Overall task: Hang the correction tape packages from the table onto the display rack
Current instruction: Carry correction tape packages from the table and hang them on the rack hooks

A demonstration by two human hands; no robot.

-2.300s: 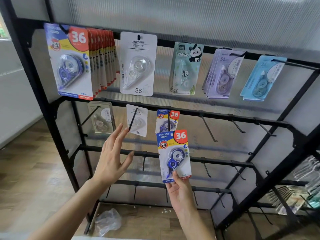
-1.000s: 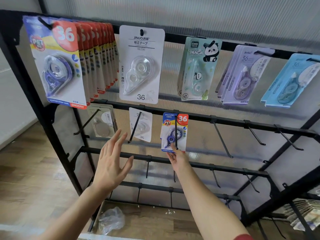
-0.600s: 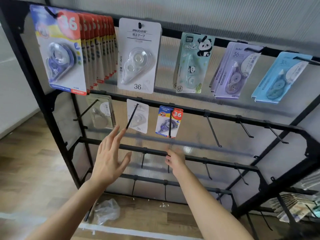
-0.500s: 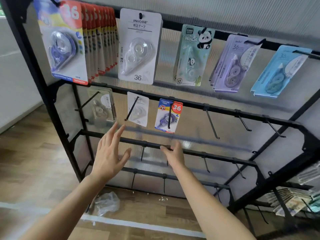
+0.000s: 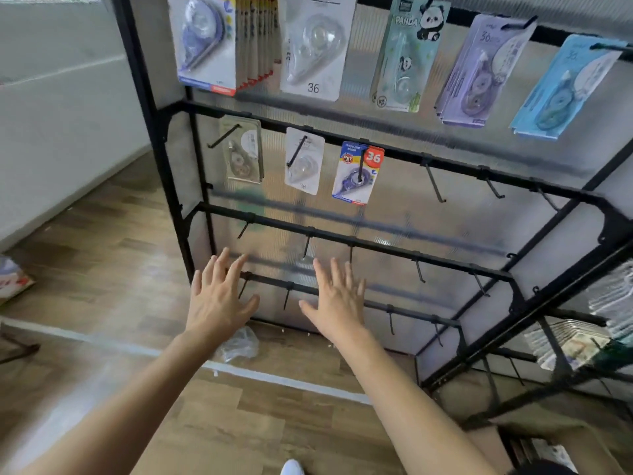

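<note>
A blue and yellow correction tape package [image 5: 358,173] with a red "36" hangs on a peg of the second bar of the black display rack [image 5: 445,162]. A white package [image 5: 303,161] and a clear one [image 5: 243,152] hang to its left. The top row holds blue [image 5: 205,39], white [image 5: 313,46], panda [image 5: 407,53], purple [image 5: 479,70] and light blue [image 5: 561,87] packages. My left hand [image 5: 219,296] and my right hand [image 5: 337,296] are held low in front of the rack's lower bars, fingers spread, holding nothing.
Bare pegs stick out along the second bar to the right [image 5: 435,183] and on the lower bars [image 5: 418,272]. A crumpled plastic bag [image 5: 238,344] lies on the wooden floor under the rack. More packages sit on a side rack at the right [image 5: 568,341].
My right hand let go of the blue package, which now hangs on its peg, and dropped down. Both hands moved lower and the view tilted toward the floor.
</note>
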